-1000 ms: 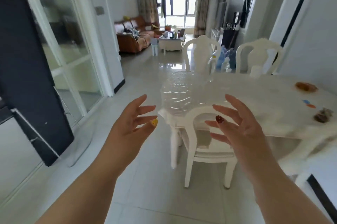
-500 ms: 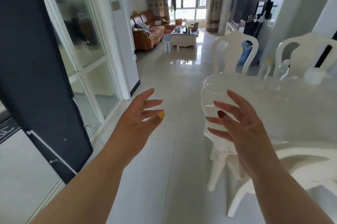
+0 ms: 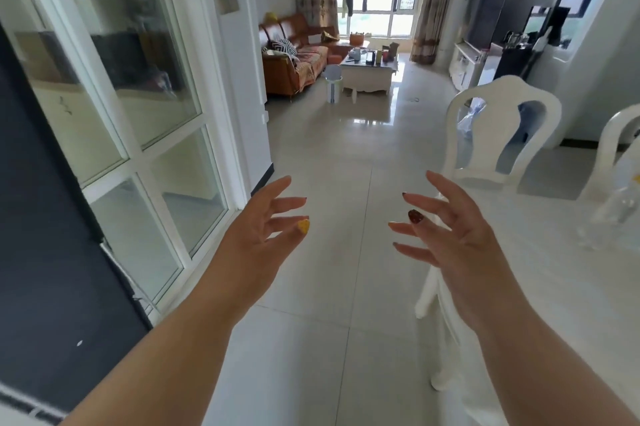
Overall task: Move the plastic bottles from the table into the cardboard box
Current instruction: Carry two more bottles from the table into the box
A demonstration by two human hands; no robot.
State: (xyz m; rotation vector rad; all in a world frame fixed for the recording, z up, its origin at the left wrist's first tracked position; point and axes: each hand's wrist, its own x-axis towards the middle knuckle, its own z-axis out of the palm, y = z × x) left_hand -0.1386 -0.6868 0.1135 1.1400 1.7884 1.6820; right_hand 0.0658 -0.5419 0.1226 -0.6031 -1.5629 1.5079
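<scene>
My left hand [image 3: 258, 238] and my right hand [image 3: 453, 238] are both raised in front of me, palms facing each other, fingers spread, holding nothing. A clear plastic bottle [image 3: 613, 214] stands blurred on the white table [image 3: 554, 252] at the right edge, well to the right of my right hand. No cardboard box is in view.
A white chair [image 3: 498, 138] stands at the table's far side, another at the right edge [image 3: 620, 138]. A glass partition [image 3: 138, 113] and a dark panel [image 3: 45, 252] line the left. Tiled floor [image 3: 346, 165] runs ahead to a sofa [image 3: 294, 61] and coffee table [image 3: 369, 73].
The view has swung left: the table and chairs slid to the right edge and the hallway floor now fills the middle. Both hands stay raised and open.
</scene>
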